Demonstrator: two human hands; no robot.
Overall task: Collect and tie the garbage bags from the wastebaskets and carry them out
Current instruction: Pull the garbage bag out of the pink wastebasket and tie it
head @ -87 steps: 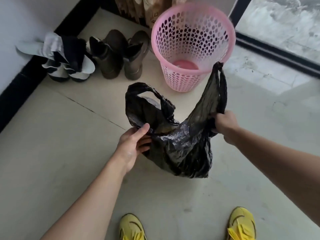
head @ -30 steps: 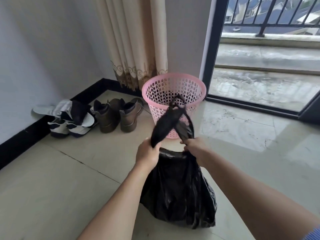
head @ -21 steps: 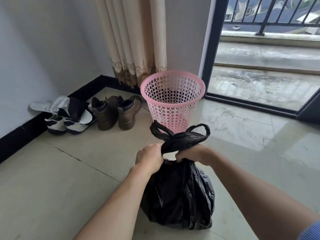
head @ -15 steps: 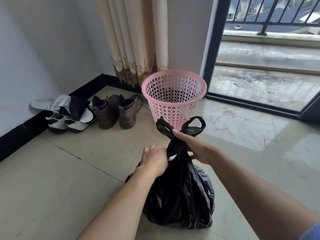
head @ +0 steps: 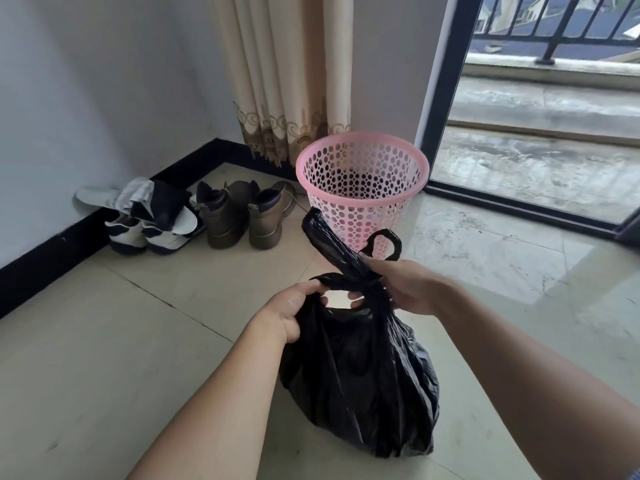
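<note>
Both hands are gripping the garbage bag (head: 360, 375) just below them: left hand (head: 292, 308) pinching one handle, right hand (head: 403, 287) holding the crossed handles upright.

We see a pale tiled floor (head: 104, 341) carrying a pink wastebasket (head: 362, 188), brown boots (head: 239, 216), white sneakers (head: 138, 233) and a black garbage bag (head: 360, 386).
</note>
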